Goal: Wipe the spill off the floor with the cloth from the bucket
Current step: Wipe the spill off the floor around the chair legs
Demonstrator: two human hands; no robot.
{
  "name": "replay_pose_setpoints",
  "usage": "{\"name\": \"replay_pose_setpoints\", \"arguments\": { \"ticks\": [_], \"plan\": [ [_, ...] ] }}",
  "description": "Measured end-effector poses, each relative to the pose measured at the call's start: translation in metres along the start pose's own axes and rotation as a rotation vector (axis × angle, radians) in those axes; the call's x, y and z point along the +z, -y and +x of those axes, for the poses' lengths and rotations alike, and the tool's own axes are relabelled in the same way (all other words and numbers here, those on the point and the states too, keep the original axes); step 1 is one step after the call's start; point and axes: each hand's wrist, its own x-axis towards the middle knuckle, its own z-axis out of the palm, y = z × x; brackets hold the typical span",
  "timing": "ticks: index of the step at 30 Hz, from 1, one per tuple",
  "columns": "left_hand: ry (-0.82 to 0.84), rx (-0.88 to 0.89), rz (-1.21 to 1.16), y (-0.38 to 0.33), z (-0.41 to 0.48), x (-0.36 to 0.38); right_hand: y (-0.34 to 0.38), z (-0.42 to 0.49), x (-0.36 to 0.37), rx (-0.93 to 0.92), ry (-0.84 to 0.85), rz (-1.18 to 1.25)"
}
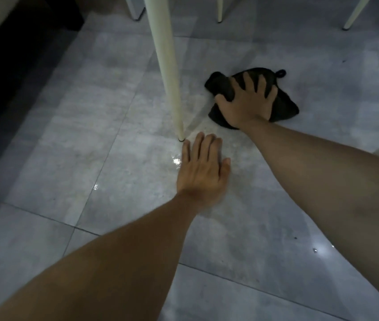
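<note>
Grey tiled floor [73,140] bears a dark cloth [283,105], a pale furniture leg [170,89], and wet glints [176,161].

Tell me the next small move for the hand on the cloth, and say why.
Probably drag the right hand, pressed flat on the black cloth, back toward the wet glints beside the left hand. The cloth lies beyond and right of the cream table leg, while the floor there looks shiny and wet, so that patch seems unwiped.
</note>
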Motion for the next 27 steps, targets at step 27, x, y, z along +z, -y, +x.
{"name": "replay_pose_setpoints", "arguments": {
  "ticks": [27],
  "plan": [
    [-0.195,-0.033,-0.244,0.004,-0.021,-0.014,-0.053,-0.178,0.02,-0.199,0.009,-0.075]
  ]
}}
